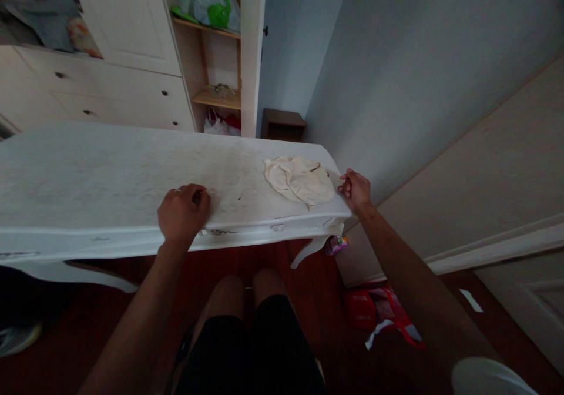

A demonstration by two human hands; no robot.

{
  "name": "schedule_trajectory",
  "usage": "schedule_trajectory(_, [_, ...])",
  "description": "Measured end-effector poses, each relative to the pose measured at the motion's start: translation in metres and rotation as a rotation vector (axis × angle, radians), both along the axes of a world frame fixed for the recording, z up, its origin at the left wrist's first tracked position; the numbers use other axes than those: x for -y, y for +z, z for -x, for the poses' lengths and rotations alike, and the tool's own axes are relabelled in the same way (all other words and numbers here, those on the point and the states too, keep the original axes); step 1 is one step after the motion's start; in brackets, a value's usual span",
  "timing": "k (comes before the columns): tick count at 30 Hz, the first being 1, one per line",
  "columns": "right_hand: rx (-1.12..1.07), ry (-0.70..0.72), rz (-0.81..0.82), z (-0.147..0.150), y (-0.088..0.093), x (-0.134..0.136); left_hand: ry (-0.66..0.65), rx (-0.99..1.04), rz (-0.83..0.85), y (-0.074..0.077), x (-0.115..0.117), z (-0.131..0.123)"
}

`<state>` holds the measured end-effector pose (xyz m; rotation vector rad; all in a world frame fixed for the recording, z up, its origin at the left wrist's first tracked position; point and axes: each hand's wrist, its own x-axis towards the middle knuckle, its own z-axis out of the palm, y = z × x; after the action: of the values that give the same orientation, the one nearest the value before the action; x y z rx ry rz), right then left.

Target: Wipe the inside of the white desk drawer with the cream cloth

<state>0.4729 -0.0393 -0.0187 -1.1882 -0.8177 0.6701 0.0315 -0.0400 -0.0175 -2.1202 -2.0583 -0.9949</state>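
A crumpled cream cloth (297, 180) lies near the right end of the white table (110, 166). My left hand (183, 213), a ring on one finger, rests by the table's front edge, left of the cloth. Its fingers curl toward the thumb around a dark hollow, and anything inside is hidden. Just past the cloth's right side, at the table's right edge, my right hand (355, 189) has its fingers drawn together. Whatever they may pinch is too small to make out. A small dark speck (239, 197) sits on the tabletop between my left hand and the cloth.
Behind the table stands a white cabinet (127, 24) with an open shelf section holding bags (215, 1). A small brown box-like unit (283, 124) is by the blue wall. A red bag (392, 313) lies on the dark red floor at right. My knees are below the table's front.
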Motion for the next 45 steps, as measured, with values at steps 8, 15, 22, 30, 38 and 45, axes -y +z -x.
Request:
schedule_trajectory(8, [0.004,0.010,-0.009,0.0012,0.0011,0.0004,0.006,0.004,0.000,0.0008,0.0000,-0.0006])
schedule_trajectory(15, [0.015,0.003,-0.022,0.0027,0.0009,0.0023,0.016,0.010,0.008,0.0022,0.0006,-0.0022])
schedule_trajectory(22, [0.034,0.001,-0.021,0.0008,-0.0017,0.0037,0.021,0.007,0.012,0.0017,0.0005,-0.0015])
schedule_trajectory(30, [0.031,-0.012,-0.008,0.0026,-0.0001,0.0044,0.005,0.012,-0.005,0.0018,0.0009,-0.0012])
schedule_trajectory(38, [0.024,-0.008,-0.021,0.0033,-0.0003,0.0037,0.024,0.004,0.026,0.0029,0.0012,-0.0023])
schedule_trajectory(45, [0.021,-0.024,-0.005,0.0042,0.0009,0.0049,0.015,0.015,0.028,0.0048,0.0025,-0.0030])
